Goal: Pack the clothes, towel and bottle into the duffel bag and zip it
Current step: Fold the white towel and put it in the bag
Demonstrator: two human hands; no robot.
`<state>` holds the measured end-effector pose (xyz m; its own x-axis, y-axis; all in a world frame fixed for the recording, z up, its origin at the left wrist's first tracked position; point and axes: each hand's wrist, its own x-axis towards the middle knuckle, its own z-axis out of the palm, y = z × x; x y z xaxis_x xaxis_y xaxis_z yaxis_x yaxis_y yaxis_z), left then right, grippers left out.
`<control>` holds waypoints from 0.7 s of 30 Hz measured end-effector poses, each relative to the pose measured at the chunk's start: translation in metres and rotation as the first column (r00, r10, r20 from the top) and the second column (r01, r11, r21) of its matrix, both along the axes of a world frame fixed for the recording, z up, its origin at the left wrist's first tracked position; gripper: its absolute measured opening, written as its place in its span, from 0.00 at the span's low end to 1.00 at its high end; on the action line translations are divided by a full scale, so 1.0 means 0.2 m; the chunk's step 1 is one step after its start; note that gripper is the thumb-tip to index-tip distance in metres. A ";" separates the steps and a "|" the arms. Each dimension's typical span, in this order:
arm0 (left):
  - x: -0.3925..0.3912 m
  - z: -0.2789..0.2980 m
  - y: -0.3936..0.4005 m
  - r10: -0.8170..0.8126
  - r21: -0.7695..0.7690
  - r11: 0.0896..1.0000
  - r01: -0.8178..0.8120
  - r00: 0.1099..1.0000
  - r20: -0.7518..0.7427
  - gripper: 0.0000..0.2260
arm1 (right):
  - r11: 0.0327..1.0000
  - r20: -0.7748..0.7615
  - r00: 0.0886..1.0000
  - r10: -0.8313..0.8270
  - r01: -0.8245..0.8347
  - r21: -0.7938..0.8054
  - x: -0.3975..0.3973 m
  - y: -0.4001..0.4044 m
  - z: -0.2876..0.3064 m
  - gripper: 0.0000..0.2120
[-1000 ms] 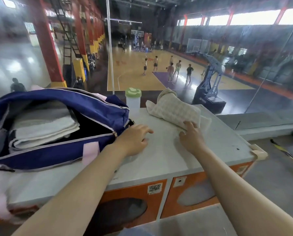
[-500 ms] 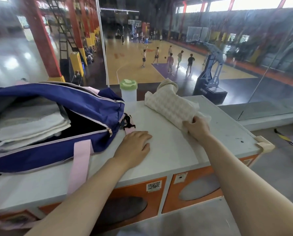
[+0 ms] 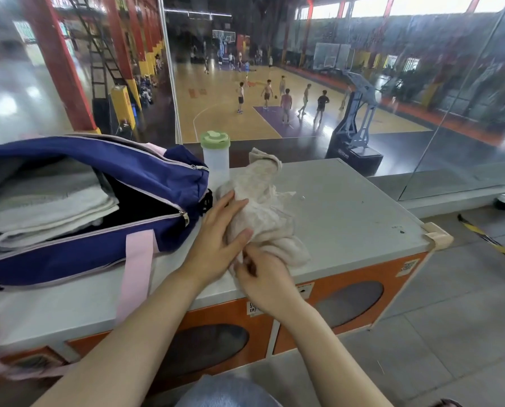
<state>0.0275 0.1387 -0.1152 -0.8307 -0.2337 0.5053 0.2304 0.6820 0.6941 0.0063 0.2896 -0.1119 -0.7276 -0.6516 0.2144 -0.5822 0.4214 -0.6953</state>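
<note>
The navy duffel bag with pink straps lies unzipped on the left of the grey cabinet top. Folded white and grey clothes fill it. A beige towel lies crumpled just right of the bag. My left hand rests on the towel's left side with straight fingers. My right hand pinches the towel's near edge. A clear bottle with a green lid stands upright behind the towel, at the far edge.
The cabinet has orange fronts and a padded right corner. A glass wall rises right behind it, overlooking a basketball court with several players. Grey tiled floor lies to the right.
My right hand has pulled the towel toward me and the bag, crumpling it. My left hand has moved from the cabinet top onto the towel.
</note>
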 end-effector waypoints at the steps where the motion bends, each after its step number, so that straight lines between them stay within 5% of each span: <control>1: 0.01 0.01 0.00 -0.015 -0.003 1.000 0.015 1.000 0.005 0.22 | 0.999 0.061 0.997 0.044 -0.043 -0.012 0.00 0.02 0.02 0.05; 4: 0.00 0.00 0.00 -0.018 -0.059 0.998 0.021 0.999 0.051 0.17 | 0.989 0.240 0.971 0.025 0.012 -0.149 -0.04 0.09 0.08 0.13; 8: 0.00 0.00 0.02 0.047 0.006 0.999 -0.047 0.998 0.032 0.05 | 0.880 0.119 0.918 -0.379 0.397 -0.262 -0.16 0.18 0.10 0.11; 13: 0.03 0.04 0.01 0.071 0.357 0.931 -0.078 0.997 0.033 0.04 | 0.961 0.180 0.945 -0.274 0.274 0.025 -0.25 0.16 0.08 0.36; 17: 0.05 0.07 -0.02 0.201 0.645 0.730 -0.226 0.973 0.113 0.06 | 0.955 0.079 0.968 -0.239 0.219 0.200 -0.27 0.15 0.07 0.18; 21: 0.09 0.12 -0.01 0.330 0.539 0.775 -0.331 0.938 0.102 0.03 | 0.938 0.109 0.948 -0.297 0.269 0.217 -0.26 0.17 0.11 0.11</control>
<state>0.0446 0.1364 -0.0917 -0.6521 -0.7278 0.2121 0.0591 0.2301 0.9714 -0.0455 0.3237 -0.0893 -0.9014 -0.4329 -0.0132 -0.3226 0.6914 -0.6464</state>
